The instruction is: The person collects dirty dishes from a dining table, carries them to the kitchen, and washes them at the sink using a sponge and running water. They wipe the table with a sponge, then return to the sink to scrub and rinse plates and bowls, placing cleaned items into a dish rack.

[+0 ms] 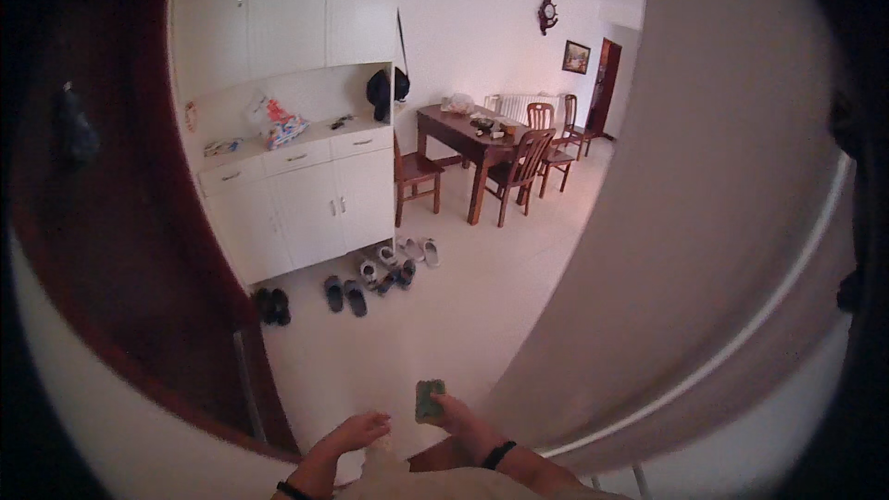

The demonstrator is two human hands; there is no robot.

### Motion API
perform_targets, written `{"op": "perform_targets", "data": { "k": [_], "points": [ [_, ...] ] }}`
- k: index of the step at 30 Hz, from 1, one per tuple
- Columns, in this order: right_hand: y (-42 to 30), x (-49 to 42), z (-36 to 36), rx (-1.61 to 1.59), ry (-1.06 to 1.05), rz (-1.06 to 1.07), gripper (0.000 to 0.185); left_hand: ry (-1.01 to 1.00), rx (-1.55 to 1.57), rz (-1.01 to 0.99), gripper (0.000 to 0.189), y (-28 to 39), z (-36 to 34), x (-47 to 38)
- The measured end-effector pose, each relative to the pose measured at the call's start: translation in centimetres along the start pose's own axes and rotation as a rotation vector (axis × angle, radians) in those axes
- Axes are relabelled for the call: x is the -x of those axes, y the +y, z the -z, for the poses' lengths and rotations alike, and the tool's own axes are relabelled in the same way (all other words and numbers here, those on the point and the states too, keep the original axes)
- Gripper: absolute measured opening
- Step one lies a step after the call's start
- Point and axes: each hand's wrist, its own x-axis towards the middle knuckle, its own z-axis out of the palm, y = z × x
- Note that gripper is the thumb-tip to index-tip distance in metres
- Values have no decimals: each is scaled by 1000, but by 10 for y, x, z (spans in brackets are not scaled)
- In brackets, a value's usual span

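In my right hand (458,417), at the bottom centre, is a flat green rectangular object (430,401), with the thumb over its face; its exact kind cannot be told. A dark band circles that wrist. My left hand (363,430) is a little to the left, apart from the green object, its fingers bent and pointing right. Nothing can be made out in it. Another dark band is on the left wrist. Pale clothing shows below and between the hands.
A dark red door (139,222) stands at left beside a white shoe cabinet (298,208). Several shoes and slippers (345,296) lie on the floor before it. Farther off are a wooden dining table (479,146) and chairs (524,167). A pale wall (667,187) rises at right.
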Motion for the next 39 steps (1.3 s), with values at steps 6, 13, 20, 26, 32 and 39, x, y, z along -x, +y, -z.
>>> {"op": "perform_targets", "data": {
  "k": [6, 13, 20, 26, 32, 39],
  "points": [
    [-78, -104, 24, -83, 118, 61, 37, -133, -388, 169, 57, -32, 102, -86],
    [-182, -163, 16, 61, 482, 100, 39, 192, -440, -120, 47, 76, 264, -158],
    [-267, -166, 17, 16, 524, 194, 35, 346, -578, -1042, 32, 296, 389, -209],
    [-332, -169, 52, -244, 417, 206, 29, 20, -647, -1496, 21, 428, 393, -296],
    [-428, -218, 64, -80, 553, 196, 32, -127, -660, -1699, 25, 523, 364, -410],
    [-575, -312, 53, 58, 491, 186, 32, -174, -658, -1800, 31, 587, 367, -533]
  ]
}}
